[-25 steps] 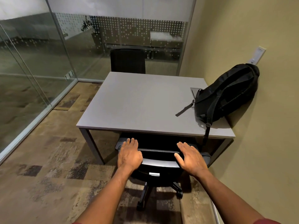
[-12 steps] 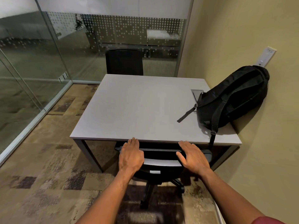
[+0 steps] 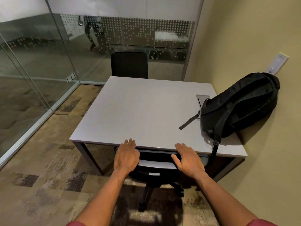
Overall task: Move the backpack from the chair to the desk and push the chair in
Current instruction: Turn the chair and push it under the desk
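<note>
Black fabric backpack (image 3: 239,108) lies on grey desk (image 3: 146,111), beyond right hand (image 3: 189,159); both hands, left (image 3: 126,156), flat, fingers spread, on black office chair (image 3: 156,170).

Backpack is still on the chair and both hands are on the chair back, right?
Not quite. The head view shows the backpack on the desk, leaning on the wall. Both hands, left and right, are on the chair back.

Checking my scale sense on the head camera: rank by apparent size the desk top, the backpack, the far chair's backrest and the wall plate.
Largest to smallest, as they look:
1. Grey desk top
2. Black backpack
3. Far chair's backrest, though it stands farther away, so its true size against the backpack is unsure
4. White wall plate
</note>
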The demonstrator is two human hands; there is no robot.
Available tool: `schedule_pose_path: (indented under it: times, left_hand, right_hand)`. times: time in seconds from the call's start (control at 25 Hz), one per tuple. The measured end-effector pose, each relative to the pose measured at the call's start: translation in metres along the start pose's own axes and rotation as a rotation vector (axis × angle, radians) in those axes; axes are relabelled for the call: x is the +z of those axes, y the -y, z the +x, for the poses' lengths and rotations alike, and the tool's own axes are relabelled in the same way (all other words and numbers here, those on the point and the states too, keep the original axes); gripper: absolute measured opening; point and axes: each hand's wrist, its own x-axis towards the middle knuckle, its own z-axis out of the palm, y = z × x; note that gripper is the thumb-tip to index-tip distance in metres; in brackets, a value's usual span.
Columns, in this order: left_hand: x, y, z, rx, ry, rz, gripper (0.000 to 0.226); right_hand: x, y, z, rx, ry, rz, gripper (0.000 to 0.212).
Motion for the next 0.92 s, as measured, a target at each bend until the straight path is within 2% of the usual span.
schedule_pose_path:
  times: [0.64,0.92]
  left_hand:
    - [0.001,-0.02,0.03,-0.052,-0.019,-0.029,0.059]
    - [-0.003,-0.008,0.042,-0.032,-0.013,-0.013,0.059]
  right_hand:
    - [-0.008,-0.029,0.04,-0.028,0.03,0.024,0.063]
    - [-0.01,-0.017,0.046,-0.004,0.019,0.042,0.06]
